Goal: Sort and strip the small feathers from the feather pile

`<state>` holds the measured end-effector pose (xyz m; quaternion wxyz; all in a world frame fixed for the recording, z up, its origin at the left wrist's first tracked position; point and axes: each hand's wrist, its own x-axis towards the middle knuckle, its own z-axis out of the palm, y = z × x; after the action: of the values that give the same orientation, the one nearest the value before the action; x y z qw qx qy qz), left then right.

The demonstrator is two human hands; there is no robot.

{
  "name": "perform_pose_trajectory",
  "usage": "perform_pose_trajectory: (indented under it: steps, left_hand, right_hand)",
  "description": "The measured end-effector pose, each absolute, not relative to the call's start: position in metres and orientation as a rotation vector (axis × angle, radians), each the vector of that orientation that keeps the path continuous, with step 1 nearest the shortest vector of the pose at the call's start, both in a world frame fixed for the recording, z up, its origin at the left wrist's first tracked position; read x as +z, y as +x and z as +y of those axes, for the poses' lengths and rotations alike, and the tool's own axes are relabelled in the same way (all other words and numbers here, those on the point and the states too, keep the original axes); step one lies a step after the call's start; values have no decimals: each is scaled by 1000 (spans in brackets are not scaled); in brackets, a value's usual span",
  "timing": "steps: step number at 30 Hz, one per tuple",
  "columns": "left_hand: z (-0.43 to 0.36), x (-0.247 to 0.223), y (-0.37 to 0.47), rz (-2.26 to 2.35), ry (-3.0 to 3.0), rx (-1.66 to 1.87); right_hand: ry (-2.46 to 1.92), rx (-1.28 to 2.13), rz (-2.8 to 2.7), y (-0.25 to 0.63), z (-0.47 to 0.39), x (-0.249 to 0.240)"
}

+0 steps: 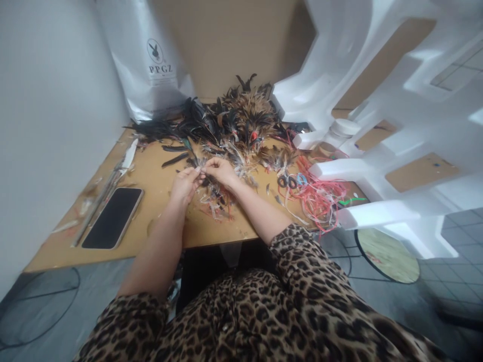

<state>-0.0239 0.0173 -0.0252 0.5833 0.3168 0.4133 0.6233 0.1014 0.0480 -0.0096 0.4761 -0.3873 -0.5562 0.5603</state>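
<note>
My left hand and my right hand meet above the table, thumbs and fingertips pinched together. Between them is the pale base of some small feathers, whose brownish tips stick up past my fingers; the fingers partly hide them. Below the hands lies a scatter of dark feather bits and pink and white strands. Behind them spreads a large heap of brown feathers, joined on its left by long black feathers. A smaller brown feather bunch rests right of my right hand.
A phone lies left, beside a thin rod. Black-handled scissors and tangled pink string are at right. White foam pieces and a white-lidded jar crowd that side. A silver bag stands behind.
</note>
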Motion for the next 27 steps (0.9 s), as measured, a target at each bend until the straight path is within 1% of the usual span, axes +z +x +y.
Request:
perform_pose_trajectory:
  steps: [8, 23, 27]
  left_hand:
    - [19, -27, -25, 1041, 757, 1456]
    - [16, -21, -27, 1125, 884, 1362]
    - [17, -18, -34, 1057, 789, 1464]
  right_hand:
    - [-933, 1446, -1397, 106, 51, -10]
    - [-909, 1271, -1443, 103, 50, -13]
    - [-968, 1184, -1513, 106, 52, -12]
